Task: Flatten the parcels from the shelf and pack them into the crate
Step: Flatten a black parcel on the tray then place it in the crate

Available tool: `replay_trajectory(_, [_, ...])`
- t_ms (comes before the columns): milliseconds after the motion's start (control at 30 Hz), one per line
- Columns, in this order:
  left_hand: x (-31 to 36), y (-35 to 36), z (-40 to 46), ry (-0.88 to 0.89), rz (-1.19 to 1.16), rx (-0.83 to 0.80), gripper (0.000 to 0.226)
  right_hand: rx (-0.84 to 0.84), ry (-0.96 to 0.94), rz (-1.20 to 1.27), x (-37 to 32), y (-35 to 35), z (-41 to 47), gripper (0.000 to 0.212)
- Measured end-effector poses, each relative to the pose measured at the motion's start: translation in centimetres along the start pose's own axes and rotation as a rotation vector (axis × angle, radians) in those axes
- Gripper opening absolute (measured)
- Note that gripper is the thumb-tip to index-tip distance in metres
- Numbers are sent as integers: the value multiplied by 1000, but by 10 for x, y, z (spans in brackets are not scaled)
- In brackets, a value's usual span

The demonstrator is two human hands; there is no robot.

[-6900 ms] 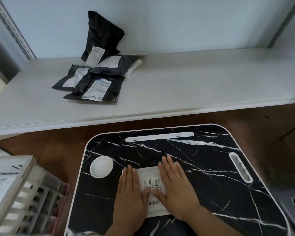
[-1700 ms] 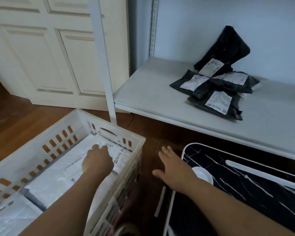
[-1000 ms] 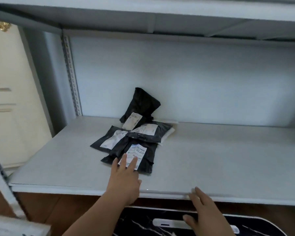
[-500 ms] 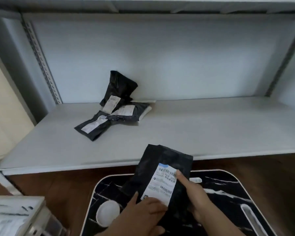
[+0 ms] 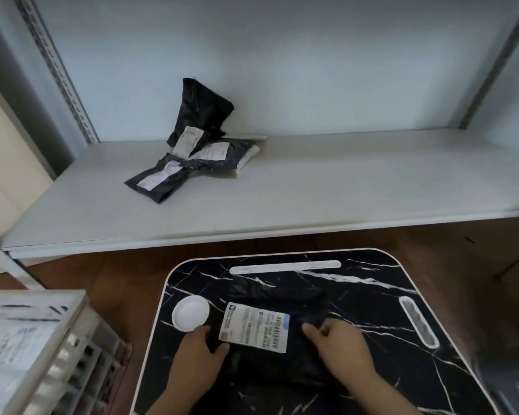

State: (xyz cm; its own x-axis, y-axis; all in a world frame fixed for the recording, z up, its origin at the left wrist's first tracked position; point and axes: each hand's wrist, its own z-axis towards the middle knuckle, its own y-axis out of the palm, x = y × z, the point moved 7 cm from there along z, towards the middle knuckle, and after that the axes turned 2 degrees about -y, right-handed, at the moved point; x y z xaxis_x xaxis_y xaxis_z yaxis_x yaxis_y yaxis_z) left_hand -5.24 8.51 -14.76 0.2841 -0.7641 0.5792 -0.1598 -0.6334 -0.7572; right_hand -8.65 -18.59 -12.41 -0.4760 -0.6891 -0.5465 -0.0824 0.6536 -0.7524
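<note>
Both hands curling onto the black parcel (image 5: 277,330) lying on the table (image 5: 372,310): left hand (image 5: 197,353) gripping its left edge, right hand (image 5: 339,348) pinching its right. Slick bag could be sliding toward the dish (image 5: 191,316) if they're pressing unevenly. Crate (image 5: 36,339) waiting left.

Your black parcel (image 5: 277,322) lies flat on the marble-pattern tray, white label (image 5: 254,326) up, label toward its left near side. On the shelf (image 5: 357,187), far left, you have three more black parcels (image 5: 192,157) in a loose heap: one propped against the back wall, two overlapping in front. The white crate (image 5: 72,333) sits near left, pale parcels inside
</note>
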Motion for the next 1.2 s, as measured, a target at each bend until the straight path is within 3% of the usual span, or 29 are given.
replay_trajectory(67, [2, 9, 0, -18, -89, -47, 59, 237, -67, -81, 4, -15, 8, 27])
replay_trajectory(200, [18, 19, 0, 41, 76, -76, 6, 112, -160, -224, 18, 16, 24, 62])
replay_trajectory(267, [24, 15, 0, 42, 248, -3, 10, 168, -187, -328, 17, 18, 26, 61])
replay_trajectory(333, [29, 5, 2, 77, 366, 167, 18, 354, -320, -467, 4, 14, 23, 48])
replay_trajectory(400, [39, 6, 2, 263, 376, 333, 30, 437, -431, -475, -7, 19, 19, 57])
replay_trajectory(533, [44, 52, 6, 511, 503, 215, 67, 299, -615, -602, -12, 63, 21, 72])
replay_trajectory(667, [37, 75, 11, 507, 499, 142, 77, 254, -612, -660, -8, 72, 25, 82])
replay_trajectory(1200, [31, 86, 16, 522, 481, 91, 68, 151, -613, -636, -9, 77, 31, 68])
